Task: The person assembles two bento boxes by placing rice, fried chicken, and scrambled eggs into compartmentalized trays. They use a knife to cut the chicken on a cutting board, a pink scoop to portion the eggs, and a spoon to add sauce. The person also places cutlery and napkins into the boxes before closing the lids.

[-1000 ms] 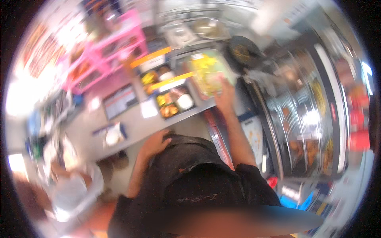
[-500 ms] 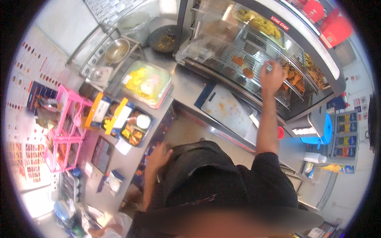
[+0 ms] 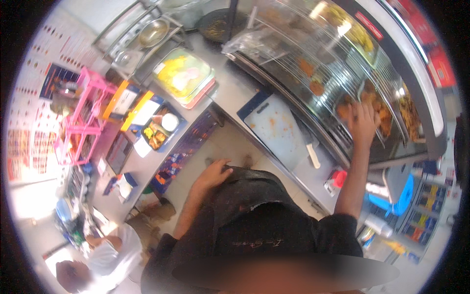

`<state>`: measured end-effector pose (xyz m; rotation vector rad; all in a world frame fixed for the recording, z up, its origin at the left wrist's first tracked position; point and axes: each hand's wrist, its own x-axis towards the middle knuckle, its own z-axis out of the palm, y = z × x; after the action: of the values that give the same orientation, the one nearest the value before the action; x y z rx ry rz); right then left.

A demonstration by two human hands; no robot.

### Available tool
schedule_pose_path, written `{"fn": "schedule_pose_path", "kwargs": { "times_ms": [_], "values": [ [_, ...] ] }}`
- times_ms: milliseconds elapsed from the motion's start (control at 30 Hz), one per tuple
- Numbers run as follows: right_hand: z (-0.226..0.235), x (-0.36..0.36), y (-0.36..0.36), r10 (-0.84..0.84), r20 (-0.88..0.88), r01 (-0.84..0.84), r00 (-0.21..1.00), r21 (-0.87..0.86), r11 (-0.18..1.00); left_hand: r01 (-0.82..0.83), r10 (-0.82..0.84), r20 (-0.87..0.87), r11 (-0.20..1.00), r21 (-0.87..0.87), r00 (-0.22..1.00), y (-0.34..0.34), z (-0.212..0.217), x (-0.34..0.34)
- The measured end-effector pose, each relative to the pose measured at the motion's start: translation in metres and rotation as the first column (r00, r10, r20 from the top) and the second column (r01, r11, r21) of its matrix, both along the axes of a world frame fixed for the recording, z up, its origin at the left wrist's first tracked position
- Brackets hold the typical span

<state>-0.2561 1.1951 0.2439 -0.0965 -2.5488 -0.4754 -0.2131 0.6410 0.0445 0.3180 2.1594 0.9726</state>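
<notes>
My right hand (image 3: 364, 121) reaches into a glass-fronted food warmer, its fingers spread over brown fried pieces (image 3: 376, 100), probably chicken, in a tray on the rack. The fingertips are at the pieces; whether they touch one I cannot tell. To the left, flat round brown pieces (image 3: 316, 88) lie on the wire rack (image 3: 289, 54). Yellow food (image 3: 360, 34) fills a tray farther back. My left hand (image 3: 214, 175) is beside my dark apron, with its fingers stretched out and nothing in them.
A stained white cutting board (image 3: 276, 130) and a knife (image 3: 312, 156) lie before the warmer. On the left counter stand a covered container of yellow food (image 3: 183, 76), meal boxes (image 3: 157, 128) and a pink rack (image 3: 88, 115). A person in white (image 3: 110, 259) is at lower left.
My right hand has gone from above the rack, fingers curled, to the fried pieces, fingers spread. My left hand shows farther from the left counter. The view has shifted, showing more of the other person.
</notes>
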Motion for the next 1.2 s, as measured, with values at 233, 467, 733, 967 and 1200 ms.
{"fn": "schedule_pose_path", "kwargs": {
  "times_ms": [233,467,733,967,1200],
  "values": [
    [-0.016,0.092,0.049,-0.382,-0.096,0.384,0.919,0.0,0.923,-0.428,0.42,-0.106,0.902,-0.061,0.901,-0.056,-0.138,0.073],
    [-0.02,0.155,0.101,-0.484,-0.152,0.49,0.862,0.001,0.872,-0.39,0.446,0.124,0.864,-0.318,0.887,-0.146,-0.335,0.214],
    [0.002,0.137,0.076,-0.403,-0.271,0.386,0.874,-0.113,0.915,-0.51,0.599,0.167,0.773,-0.377,0.783,-0.142,-0.312,0.24],
    [0.006,-0.029,-0.034,0.045,-0.254,-0.188,0.966,-0.573,0.798,-0.655,0.667,0.057,0.742,-0.143,0.743,-0.163,-0.343,0.186],
    [0.027,-0.219,-0.212,0.389,-0.183,-0.36,0.903,-0.814,0.455,-0.884,0.895,0.136,0.443,-0.151,0.425,-0.211,-0.301,0.228]
  ]
}}
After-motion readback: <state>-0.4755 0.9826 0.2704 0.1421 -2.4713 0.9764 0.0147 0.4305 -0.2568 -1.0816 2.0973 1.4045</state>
